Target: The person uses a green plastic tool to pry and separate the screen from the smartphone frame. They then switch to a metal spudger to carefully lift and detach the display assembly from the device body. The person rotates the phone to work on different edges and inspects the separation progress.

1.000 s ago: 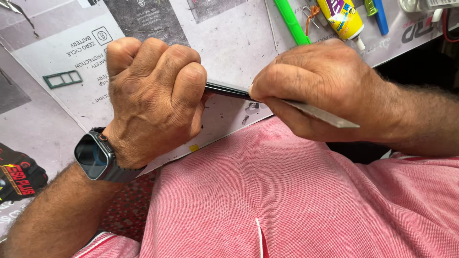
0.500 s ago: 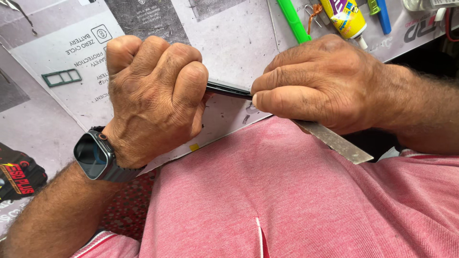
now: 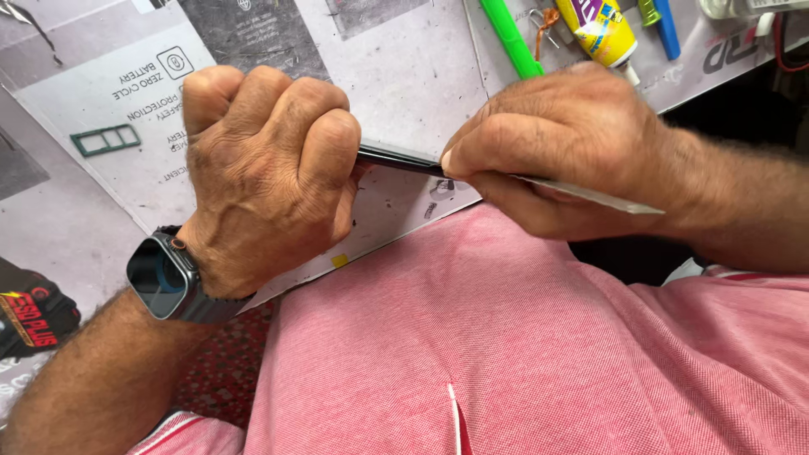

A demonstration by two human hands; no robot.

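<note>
My left hand [image 3: 261, 168] is clenched in a fist around a thin dark flat device [image 3: 396, 158], seen edge-on; only a short stretch of its edge shows between my hands. My right hand [image 3: 556, 143] pinches a thin flat metal blade [image 3: 598, 196] against that edge, and the blade's free end sticks out to the right under my palm. A dark smartwatch [image 3: 162, 278] sits on my left wrist. Both hands hover over a grey printed work mat [image 3: 404, 76], just above my pink shirt [image 3: 506, 337].
At the mat's far edge lie a green pen [image 3: 510, 38], a yellow glue tube [image 3: 600, 32], a blue pen [image 3: 666, 29] and a small metal clip [image 3: 543, 21]. A green SIM tray [image 3: 105, 140] lies at the left. A dark packet [image 3: 34, 316] sits at the lower left.
My right hand has rolled and shifted slightly along the device's edge, and the blade's free end has swung from pointing down-right to nearly level. My left fist has stayed put.
</note>
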